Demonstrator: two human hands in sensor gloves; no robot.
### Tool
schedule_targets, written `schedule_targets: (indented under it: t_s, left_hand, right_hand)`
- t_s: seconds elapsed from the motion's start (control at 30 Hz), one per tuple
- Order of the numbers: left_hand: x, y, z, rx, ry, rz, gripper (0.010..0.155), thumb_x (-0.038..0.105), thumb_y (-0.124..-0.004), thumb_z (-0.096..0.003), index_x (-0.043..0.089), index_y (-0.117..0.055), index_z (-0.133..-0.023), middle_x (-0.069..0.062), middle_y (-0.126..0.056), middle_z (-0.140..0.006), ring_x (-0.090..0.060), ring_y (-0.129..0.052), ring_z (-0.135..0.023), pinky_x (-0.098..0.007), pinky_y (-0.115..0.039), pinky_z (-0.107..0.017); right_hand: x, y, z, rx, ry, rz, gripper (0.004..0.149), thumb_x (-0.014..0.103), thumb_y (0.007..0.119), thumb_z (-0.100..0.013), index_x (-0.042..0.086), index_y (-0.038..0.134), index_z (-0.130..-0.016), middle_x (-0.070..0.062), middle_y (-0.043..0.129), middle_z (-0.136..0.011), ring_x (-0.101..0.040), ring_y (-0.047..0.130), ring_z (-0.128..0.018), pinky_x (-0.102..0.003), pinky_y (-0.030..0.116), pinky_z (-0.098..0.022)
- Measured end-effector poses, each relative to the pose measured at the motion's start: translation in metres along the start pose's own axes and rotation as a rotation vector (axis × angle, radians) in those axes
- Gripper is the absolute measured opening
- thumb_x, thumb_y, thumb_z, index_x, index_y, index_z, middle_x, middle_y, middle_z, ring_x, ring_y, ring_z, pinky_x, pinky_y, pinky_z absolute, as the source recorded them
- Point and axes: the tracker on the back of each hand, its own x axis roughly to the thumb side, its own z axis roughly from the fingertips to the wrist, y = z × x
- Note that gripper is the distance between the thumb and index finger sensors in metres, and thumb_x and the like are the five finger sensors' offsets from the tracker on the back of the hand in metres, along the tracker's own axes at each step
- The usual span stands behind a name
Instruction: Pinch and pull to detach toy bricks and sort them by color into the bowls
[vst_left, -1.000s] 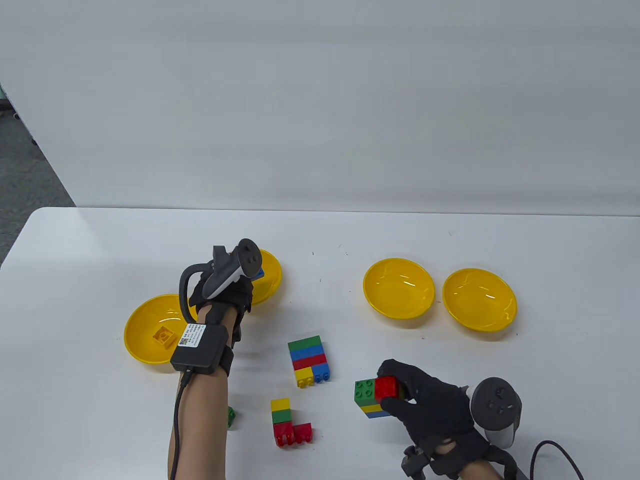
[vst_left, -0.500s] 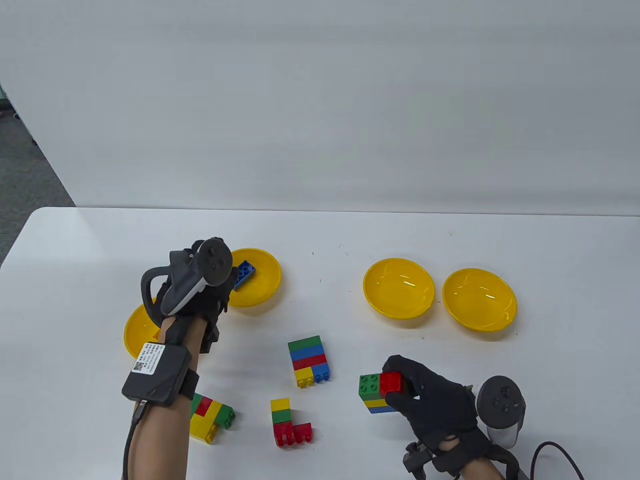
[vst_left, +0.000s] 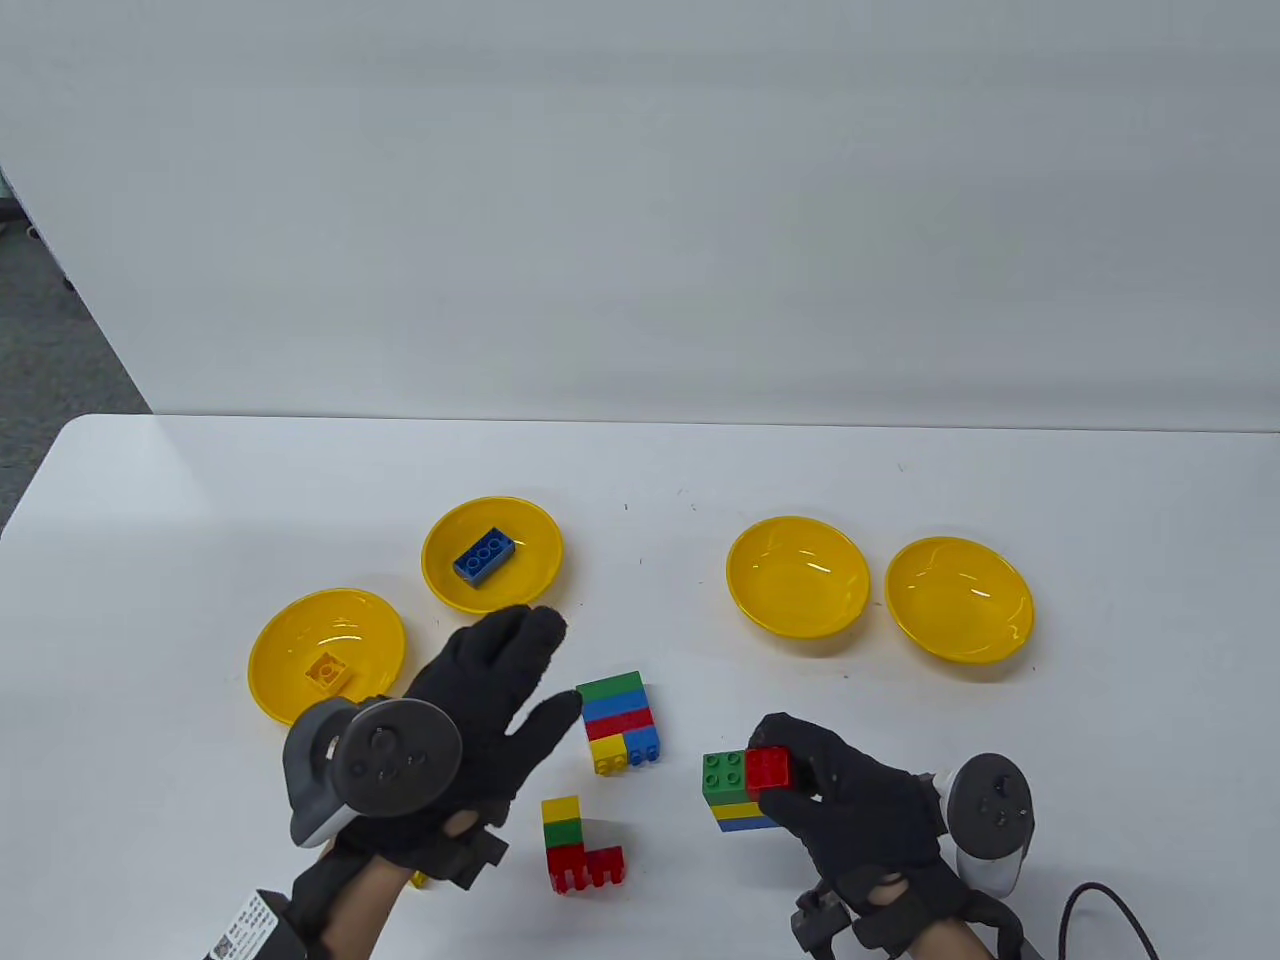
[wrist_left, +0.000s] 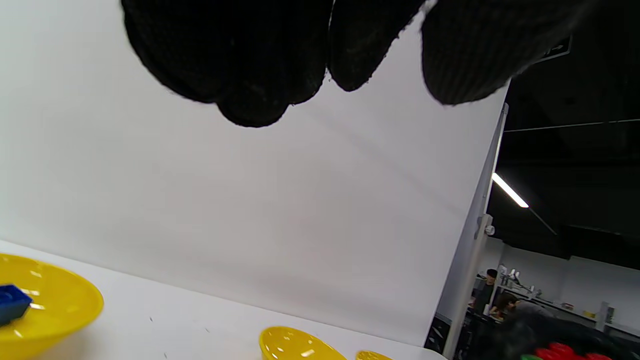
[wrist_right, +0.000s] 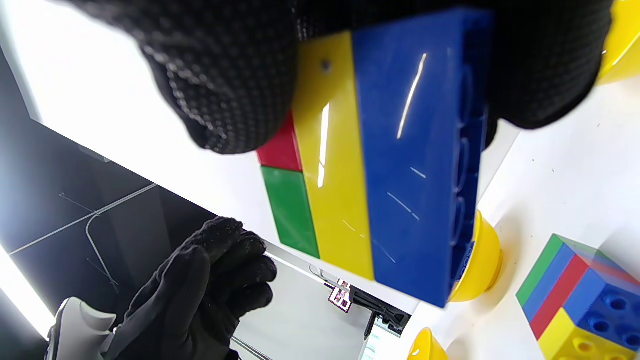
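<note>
The left hand (vst_left: 480, 700) has come back from the bowl (vst_left: 492, 553), fingers spread and empty; the blue brick (vst_left: 484, 553) now lies inside. The right hand (vst_left: 850, 800) still pinches the brick stack (vst_left: 740, 790) just above the surface (vst_left: 1100, 500), ready for the next pull.

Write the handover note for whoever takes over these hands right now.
Left hand: open, fingers straight, holding nothing, above the table near the lying striped stack.
Right hand: its grip is on the held block, green and red bricks over a yellow and a blue layer.
Done: blue brick in the rear left bowl; yellow brick in the front left bowl.
Left: two right bowls hold nothing; the held block, the striped stack and the red-base cluster remain joined.
</note>
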Motion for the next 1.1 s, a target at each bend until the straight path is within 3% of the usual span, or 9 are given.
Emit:
schedule_targets:
  t_s: [0.13,0.37,0.47,0.67,0.87,1.1]
  left_hand:
    - [0.001,-0.034,0.011,-0.062,-0.002,0.189,0.068,0.053,-0.085,-0.0472,0.022,-0.068,-0.105,-0.02,-0.074,-0.105,-0.043,-0.088,-0.085,-0.058,-0.078,-0.06]
    - [-0.001,-0.103,0.023,-0.303,0.008,0.421,0.08,0.057,-0.087,-0.045,0.02,-0.056,-0.109,-0.021,-0.067,-0.108,-0.044,-0.084,-0.087,-0.059,-0.077,-0.06]
    - [-0.003,-0.122,0.03,-0.316,0.055,0.569,0.08,0.054,-0.089,-0.0444,0.019,-0.056,-0.109,-0.022,-0.066,-0.108,-0.045,-0.086,-0.085,-0.06,-0.078,-0.059]
    - [-0.002,-0.128,0.042,-0.221,0.093,0.659,0.068,0.047,-0.095,-0.043,0.017,-0.07,-0.099,-0.023,-0.079,-0.099,-0.045,-0.102,-0.071,-0.057,-0.09,-0.046]
    - [-0.001,-0.128,0.048,-0.254,0.085,0.595,0.067,0.044,-0.095,-0.0442,0.016,-0.068,-0.099,-0.023,-0.085,-0.093,-0.041,-0.109,-0.058,-0.052,-0.094,-0.035]
    - [-0.005,-0.128,0.045,-0.262,0.052,0.607,0.066,0.043,-0.099,-0.0421,0.018,-0.073,-0.098,-0.022,-0.089,-0.091,-0.042,-0.11,-0.056,-0.053,-0.094,-0.035]
  right_hand:
    - [0.0,0.006,0.001,0.011,-0.01,-0.05,0.062,0.03,0.092,-0.032,0.0,0.082,-0.085,-0.027,0.089,-0.081,-0.049,0.097,-0.063,-0.063,0.084,-0.04]
    - [-0.002,0.024,0.003,0.048,-0.01,-0.126,0.062,0.03,0.092,-0.032,0.0,0.081,-0.086,-0.027,0.088,-0.082,-0.05,0.097,-0.064,-0.064,0.083,-0.041]
    - [-0.003,0.032,0.004,0.061,-0.008,-0.162,0.062,0.029,0.092,-0.032,0.001,0.08,-0.086,-0.027,0.088,-0.083,-0.05,0.096,-0.065,-0.064,0.083,-0.042]
    - [-0.003,0.044,0.009,0.101,0.01,-0.178,0.063,0.029,0.09,-0.033,0.001,0.077,-0.088,-0.027,0.083,-0.086,-0.051,0.091,-0.068,-0.065,0.079,-0.044]
    - [0.002,0.042,0.009,0.205,-0.009,0.054,0.064,0.032,0.089,-0.034,0.002,0.077,-0.088,-0.028,0.08,-0.088,-0.052,0.089,-0.07,-0.068,0.077,-0.045]
    - [0.004,0.043,0.01,0.114,0.005,0.067,0.06,0.03,0.085,-0.029,-0.002,0.087,-0.079,-0.028,0.092,-0.076,-0.051,0.099,-0.057,-0.066,0.082,-0.037]
